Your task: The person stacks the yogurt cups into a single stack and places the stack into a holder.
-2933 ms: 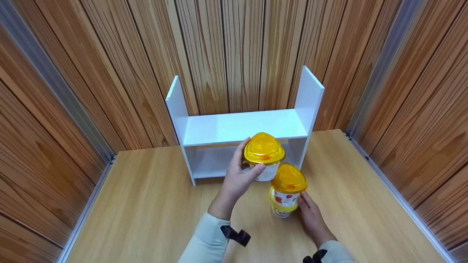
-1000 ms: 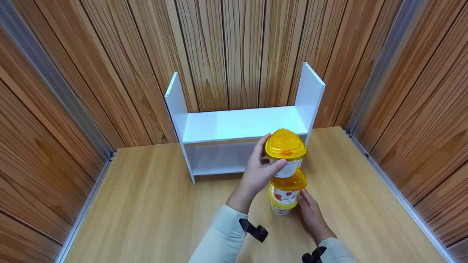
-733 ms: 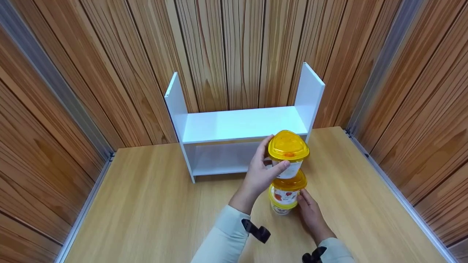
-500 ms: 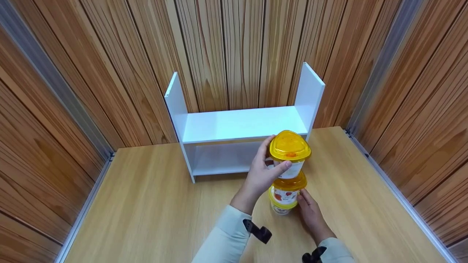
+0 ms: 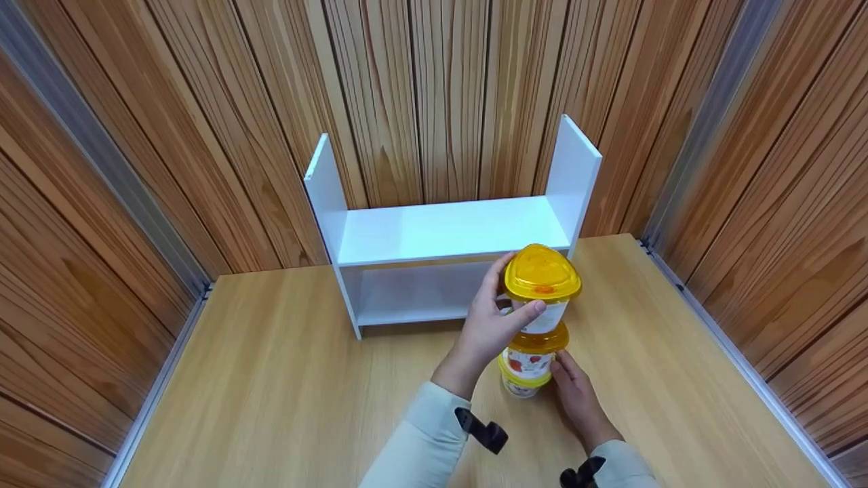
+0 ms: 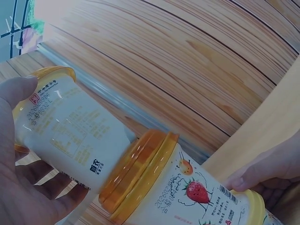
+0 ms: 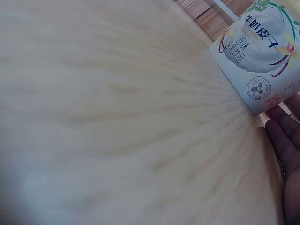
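Observation:
My left hand (image 5: 485, 329) grips a white drink cup (image 5: 542, 274) with a yellow domed lid, thumb in front and fingers behind. Beneath it stand two more lidded cups, one on the other. In the left wrist view, the held cup's base is right at the amber lid of the middle cup (image 6: 173, 192), which has strawberry pictures. My right hand (image 5: 580, 400) holds the stack low on its right side, thumb by the middle cup's lower edge. In the right wrist view, its fingers (image 7: 286, 136) reach behind the printed bottom cup (image 7: 262, 51).
A white two-tier shelf (image 5: 447, 230) with raised side panels stands behind the cups, against the wood-panelled wall (image 5: 447, 102). The wooden table (image 5: 271, 379) stretches out on both sides of the stack. Metal rails (image 5: 732, 379) run along its side edges.
My left hand has carried its cup to the right, from beside the stack to over it, and slightly down in the last second. The right hand and the lower cups stay in place.

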A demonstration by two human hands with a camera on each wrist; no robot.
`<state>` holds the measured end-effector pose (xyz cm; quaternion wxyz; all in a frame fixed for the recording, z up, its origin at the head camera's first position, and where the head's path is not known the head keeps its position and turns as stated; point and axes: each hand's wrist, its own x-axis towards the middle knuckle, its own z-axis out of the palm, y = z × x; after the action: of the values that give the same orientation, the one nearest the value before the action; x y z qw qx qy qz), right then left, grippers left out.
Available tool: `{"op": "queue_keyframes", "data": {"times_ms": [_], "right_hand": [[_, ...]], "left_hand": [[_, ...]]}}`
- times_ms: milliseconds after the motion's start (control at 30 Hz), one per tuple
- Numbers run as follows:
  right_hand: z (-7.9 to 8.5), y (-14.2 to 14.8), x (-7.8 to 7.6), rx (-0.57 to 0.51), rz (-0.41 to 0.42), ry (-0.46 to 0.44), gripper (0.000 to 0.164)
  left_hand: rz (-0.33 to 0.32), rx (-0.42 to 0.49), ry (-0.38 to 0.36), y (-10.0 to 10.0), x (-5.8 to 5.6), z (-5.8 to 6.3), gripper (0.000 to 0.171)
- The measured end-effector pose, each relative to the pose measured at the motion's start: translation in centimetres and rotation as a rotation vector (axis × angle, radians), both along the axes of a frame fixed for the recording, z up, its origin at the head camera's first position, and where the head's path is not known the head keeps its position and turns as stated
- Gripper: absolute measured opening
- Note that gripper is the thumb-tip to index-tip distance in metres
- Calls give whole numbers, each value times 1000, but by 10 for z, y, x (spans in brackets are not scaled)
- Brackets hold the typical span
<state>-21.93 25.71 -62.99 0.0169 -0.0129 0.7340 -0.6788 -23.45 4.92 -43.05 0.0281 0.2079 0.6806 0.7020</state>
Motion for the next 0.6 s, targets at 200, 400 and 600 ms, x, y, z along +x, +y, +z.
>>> {"op": "queue_keyframes", "data": {"times_ms": [200, 400, 600], "right_hand": [[-1, 1, 2, 17, 4, 4, 59], [-1, 2, 2, 32, 7, -13, 63], [2, 1, 2, 11, 14, -28, 64]], "left_hand": [[2, -15, -15, 2, 1, -2, 79], [13, -28, -26, 3, 3, -4, 84], [13, -38, -20, 3, 2, -4, 85]]}}
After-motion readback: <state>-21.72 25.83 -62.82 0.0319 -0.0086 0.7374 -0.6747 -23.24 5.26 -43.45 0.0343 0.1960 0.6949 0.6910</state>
